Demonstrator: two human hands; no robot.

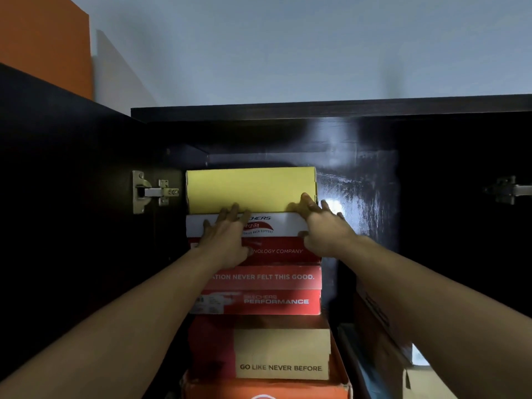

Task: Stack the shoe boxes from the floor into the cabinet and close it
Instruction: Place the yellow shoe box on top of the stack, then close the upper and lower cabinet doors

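A yellow shoe box (250, 188) tops a stack inside the dark cabinet (316, 110). Under it lie a white-and-red box (288, 224), a red box (276, 289) and a tan-fronted box (282, 352). My left hand (227, 237) lies flat on the front of the white-and-red box, its fingertips at the yellow box's lower edge. My right hand (319, 226) is spread at the stack's right end, fingertips touching the yellow box's lower right corner and thumb on the white box. Neither hand grips anything.
The left cabinet door (57, 197) stands open with a metal hinge (149, 192). A second hinge (509, 190) shows at the right. More boxes (383, 326) stand to the right of the stack. An orange box (46, 44) sits on top of the cabinet at the left.
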